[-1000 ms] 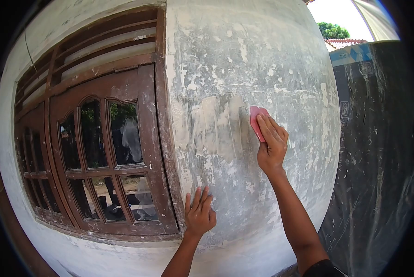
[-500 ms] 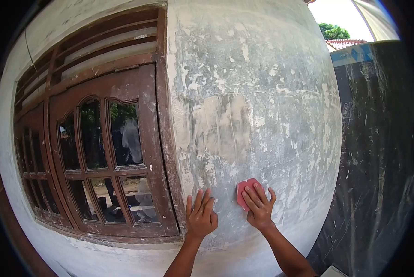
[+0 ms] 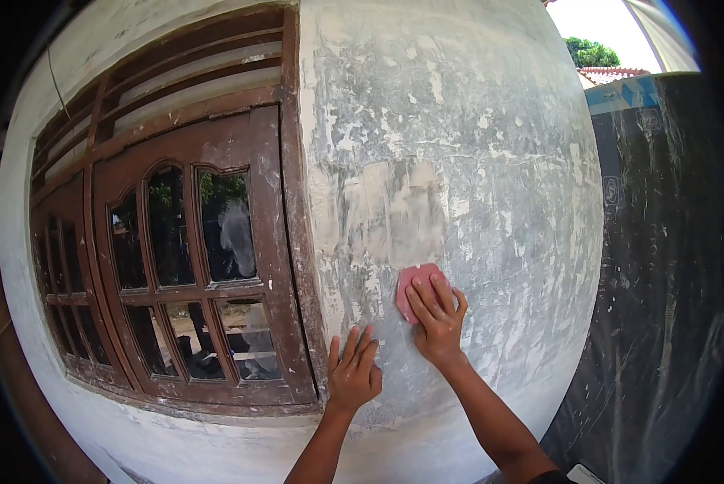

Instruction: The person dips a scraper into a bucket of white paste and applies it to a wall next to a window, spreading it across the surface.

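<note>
Pad (image 3: 413,284): flat on wall (image 3: 475,145), held under fingers of right hand (image 3: 436,323).
Left hand (image 3: 354,373): spread wide, beside window frame (image 3: 293,242).

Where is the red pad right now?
Head view, centre: the red pad sits under the right hand on the plaster wall, just right of the wooden window frame.

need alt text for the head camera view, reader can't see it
The right hand presses a red pad flat against a patchy, peeling grey-white wall, just below a paler patch. The left hand rests open on the wall beside a brown wooden window frame; a black sheet hangs at right.
</note>
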Motion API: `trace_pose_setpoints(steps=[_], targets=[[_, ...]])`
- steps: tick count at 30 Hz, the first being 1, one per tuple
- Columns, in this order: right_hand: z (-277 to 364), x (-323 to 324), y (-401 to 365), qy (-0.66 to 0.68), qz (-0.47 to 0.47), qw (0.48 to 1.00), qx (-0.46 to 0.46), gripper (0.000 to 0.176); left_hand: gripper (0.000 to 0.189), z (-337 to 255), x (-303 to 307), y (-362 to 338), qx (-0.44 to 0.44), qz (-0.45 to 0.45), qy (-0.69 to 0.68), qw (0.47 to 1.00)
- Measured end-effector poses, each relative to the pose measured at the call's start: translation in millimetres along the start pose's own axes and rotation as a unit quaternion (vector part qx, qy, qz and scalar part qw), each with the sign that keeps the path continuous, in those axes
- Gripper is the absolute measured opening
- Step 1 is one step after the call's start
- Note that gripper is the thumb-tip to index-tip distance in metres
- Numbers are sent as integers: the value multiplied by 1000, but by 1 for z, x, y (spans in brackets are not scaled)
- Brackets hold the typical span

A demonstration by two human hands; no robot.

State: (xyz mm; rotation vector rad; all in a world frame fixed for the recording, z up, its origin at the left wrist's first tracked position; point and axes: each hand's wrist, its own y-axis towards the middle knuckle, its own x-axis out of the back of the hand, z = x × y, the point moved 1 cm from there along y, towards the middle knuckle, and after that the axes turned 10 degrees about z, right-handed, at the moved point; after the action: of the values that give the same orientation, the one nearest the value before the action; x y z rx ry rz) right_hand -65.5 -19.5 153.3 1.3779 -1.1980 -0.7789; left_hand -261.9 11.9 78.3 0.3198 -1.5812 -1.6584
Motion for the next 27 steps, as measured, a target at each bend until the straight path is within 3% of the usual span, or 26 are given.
trace_pose_setpoints(steps=[3,5,10,13,15,18,22,24,27], targets=[[23,-8,-104,-14,57,998,-11,56,41,-1,-2,-1,-1,-11,5,1000],[34,5,-105,-10,64,998,-18,55,42,-1,-2,0,0,-13,11,1000],[38,50,54,29,-43,998,36,55,38,-3,-3,-2,18,-5,29,999],[32,40,150,13,-97,993,72,62,40,-2,-3,-4,16,-5,23,1000],[34,24,171,19,-94,993,72,64,42,-3,-2,-7,14,-1,16,1000],[37,-9,153,6,-70,997,38,66,44,0,-2,-18,7,12,19,1000],[59,-27,41,17,-5,1000,10,67,44,4,-3,-30,-5,24,44,999],[73,-19,-3,39,10,999,19,57,44,6,-8,-34,4,26,30,999],[73,3,8,31,14,999,43,58,44,7,-12,-34,13,19,20,1000]])
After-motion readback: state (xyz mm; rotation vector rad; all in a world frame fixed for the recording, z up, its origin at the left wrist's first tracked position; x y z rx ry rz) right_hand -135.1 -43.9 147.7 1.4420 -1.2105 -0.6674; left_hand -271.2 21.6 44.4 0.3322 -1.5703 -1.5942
